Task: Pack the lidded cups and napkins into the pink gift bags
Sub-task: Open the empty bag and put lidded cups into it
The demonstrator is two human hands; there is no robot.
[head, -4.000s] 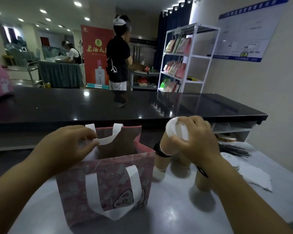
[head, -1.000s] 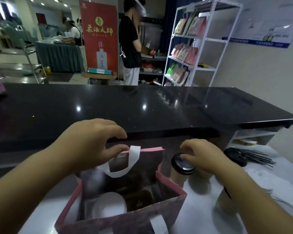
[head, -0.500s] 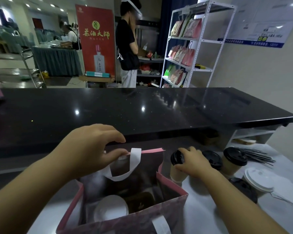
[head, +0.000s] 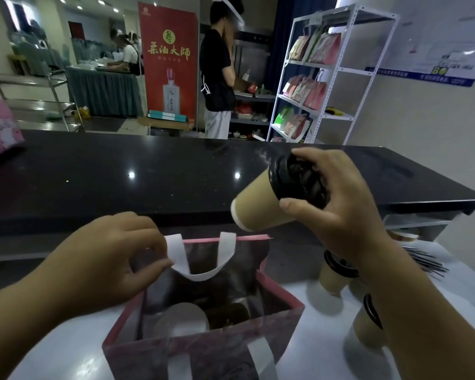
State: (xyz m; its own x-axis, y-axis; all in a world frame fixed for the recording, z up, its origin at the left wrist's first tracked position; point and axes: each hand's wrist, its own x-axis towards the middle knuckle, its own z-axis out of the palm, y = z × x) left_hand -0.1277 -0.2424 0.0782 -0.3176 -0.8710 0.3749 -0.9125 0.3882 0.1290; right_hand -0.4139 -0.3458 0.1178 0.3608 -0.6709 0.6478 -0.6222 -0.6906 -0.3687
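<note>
Right now a tan paper cup point(head: 258, 205) with a black lid point(head: 299, 183) is up in the air above the far right corner of the pink gift bag point(head: 203, 349), tipped well over so its base points down and left toward the bag's mouth. The right hand point(head: 337, 204) has it by the lid end, fingers curled over the top and thumb pressed on the near rim of the lid.

The bag stands open on the pale table point(head: 313, 349). Inside, on the left, a white-lidded cup point(head: 181, 319) sits upright; something darker lies beside it, too dim to make out. The left hand point(head: 113, 256) is closed in a pinch on the far white handle point(head: 200, 256), holding that side of the bag up.

To the right of the bag, partly behind the right forearm, two more black-lidded cups point(head: 333, 278) stand on the table, with dark stirrers or straws point(head: 428, 260) fanned out beyond them. A black countertop point(head: 121, 171) runs across behind everything, and past it a person in a black shirt point(head: 217, 72) stands near a white shelf unit point(head: 327, 78) and a red banner point(head: 167, 56).
</note>
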